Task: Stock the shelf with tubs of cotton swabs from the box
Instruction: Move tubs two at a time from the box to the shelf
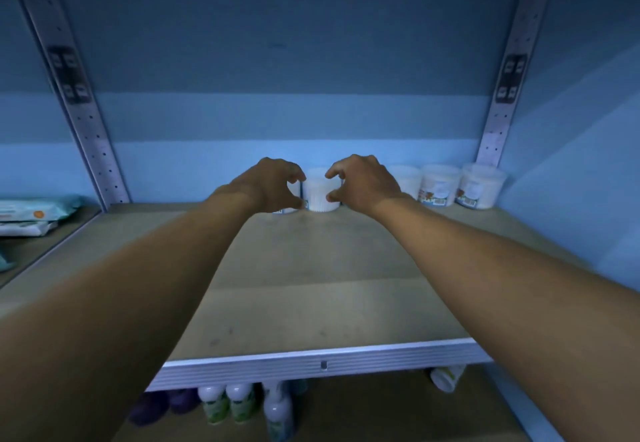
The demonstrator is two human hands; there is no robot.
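Note:
Several white tubs of cotton swabs stand in a row along the back of the shelf (pixel 311 306). My left hand (pixel 273 185) reaches to the back, its thumb and fingers curled round a tub (pixel 293 189) that it mostly hides; only a strip of white and a bit of label show. Just to the right stands a middle tub (pixel 318 190). My right hand (pixel 363 180) curls against that tub's right side, index finger at the lid and thumb near the base. Three more tubs (pixel 440 185) stand further right. The box is out of view.
Perforated metal uprights (pixel 90 129) flank the blue back panel. Packs of wipes (pixel 31 213) lie on the neighbouring shelf at left. Below the shelf's metal front edge (pixel 322 362), bottles (pixel 239 403) stand on the lower shelf.

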